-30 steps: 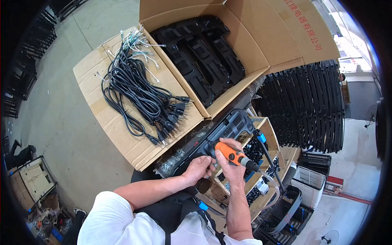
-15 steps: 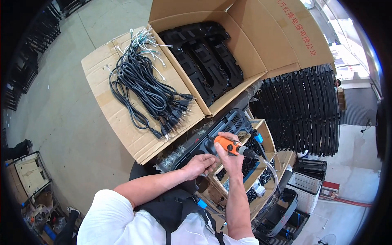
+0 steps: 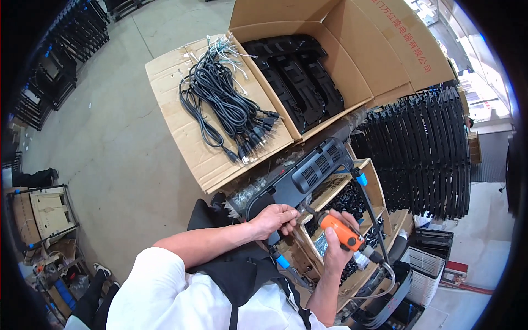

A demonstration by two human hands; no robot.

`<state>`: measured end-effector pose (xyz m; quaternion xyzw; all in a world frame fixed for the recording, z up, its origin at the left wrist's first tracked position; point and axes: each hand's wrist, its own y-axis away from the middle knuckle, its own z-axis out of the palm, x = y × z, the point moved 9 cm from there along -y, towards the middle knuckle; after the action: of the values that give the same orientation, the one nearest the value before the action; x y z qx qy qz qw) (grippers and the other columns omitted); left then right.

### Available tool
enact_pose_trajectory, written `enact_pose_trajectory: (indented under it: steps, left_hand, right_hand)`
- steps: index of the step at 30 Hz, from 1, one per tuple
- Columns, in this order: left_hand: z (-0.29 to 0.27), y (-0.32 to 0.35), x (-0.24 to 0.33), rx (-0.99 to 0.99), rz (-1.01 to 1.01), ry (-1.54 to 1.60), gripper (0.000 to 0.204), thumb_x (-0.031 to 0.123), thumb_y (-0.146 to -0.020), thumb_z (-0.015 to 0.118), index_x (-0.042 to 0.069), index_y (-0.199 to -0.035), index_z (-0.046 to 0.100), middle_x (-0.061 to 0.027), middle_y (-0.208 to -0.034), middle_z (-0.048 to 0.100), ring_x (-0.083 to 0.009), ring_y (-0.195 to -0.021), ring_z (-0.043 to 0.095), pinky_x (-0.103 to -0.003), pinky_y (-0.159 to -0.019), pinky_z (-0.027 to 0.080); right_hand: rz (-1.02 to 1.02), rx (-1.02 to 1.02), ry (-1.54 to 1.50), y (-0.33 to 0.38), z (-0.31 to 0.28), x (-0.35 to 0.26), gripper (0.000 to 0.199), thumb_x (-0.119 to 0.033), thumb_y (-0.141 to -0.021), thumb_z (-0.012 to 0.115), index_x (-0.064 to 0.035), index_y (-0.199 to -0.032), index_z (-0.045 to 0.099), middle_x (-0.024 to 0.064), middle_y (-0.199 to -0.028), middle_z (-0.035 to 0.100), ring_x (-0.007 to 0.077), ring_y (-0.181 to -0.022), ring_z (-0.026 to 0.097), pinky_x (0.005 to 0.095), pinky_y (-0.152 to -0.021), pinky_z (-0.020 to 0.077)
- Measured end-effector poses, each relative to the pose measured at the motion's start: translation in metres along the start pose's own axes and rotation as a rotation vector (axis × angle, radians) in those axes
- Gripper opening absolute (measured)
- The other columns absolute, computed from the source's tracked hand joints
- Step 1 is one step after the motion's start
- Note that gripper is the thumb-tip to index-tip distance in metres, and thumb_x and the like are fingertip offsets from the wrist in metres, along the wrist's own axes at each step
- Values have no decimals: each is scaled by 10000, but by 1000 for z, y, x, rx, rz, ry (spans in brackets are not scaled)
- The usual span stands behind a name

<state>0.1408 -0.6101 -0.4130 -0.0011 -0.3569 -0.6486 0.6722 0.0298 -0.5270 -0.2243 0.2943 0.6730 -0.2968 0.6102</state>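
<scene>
An orange pneumatic screwdriver [image 3: 342,231] is gripped in my right hand [image 3: 334,254], its dark bit end pointing up and left. Just left of that tip, my left hand [image 3: 275,220] has thumb and fingers pinched together; anything between them is too small to make out. Beyond both hands lies a long black plastic housing [image 3: 286,184] with a raised vented section at its right end. A clear air hose [image 3: 389,275] curves away from the screwdriver's rear.
Wooden bins [image 3: 379,192] of small black parts sit right of the housing. Beyond it, a cardboard box [image 3: 352,71] holds black plastic parts, with bundled black power cords [image 3: 225,99] on its flap. Black frames [image 3: 423,154] are stacked at right. A black leg with a blue sleeve [image 3: 361,180] crosses the bins.
My right hand has drawn the screwdriver back from over the housing, toward me and the bins, bringing its bit near my left fingers. The whole view has shifted.
</scene>
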Motion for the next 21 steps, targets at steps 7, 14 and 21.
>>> enact_pose_trajectory:
  steps: [7,14,21]
  left_hand:
    - [3,47,-45,113,-40,145,295,348,-1110,579,71,-1030,643,12,-802,624,-104,-662,570,-251,-541,435]
    - [6,83,-101,238,-40,346,252,297,-1121,555,66,-1102,653,5,-882,628,-126,-769,572,-278,-666,472]
    - [6,117,-129,273,-78,323,227,293,-1118,564,87,-1123,659,32,-873,584,-110,-784,533,-264,-690,458]
  right_hand:
    - [-2,-45,-30,82,-33,8,559,6,-858,771,14,-1364,535,229,-1281,686,321,-1218,670,463,-1096,520]
    - [16,-170,-3,135,-47,28,565,-23,-868,759,1,-1378,515,230,-1312,672,311,-1210,665,456,-1094,513]
    - [-22,-326,11,162,-42,28,537,-20,-894,773,-8,-1376,538,195,-1346,655,268,-1234,650,410,-1083,527]
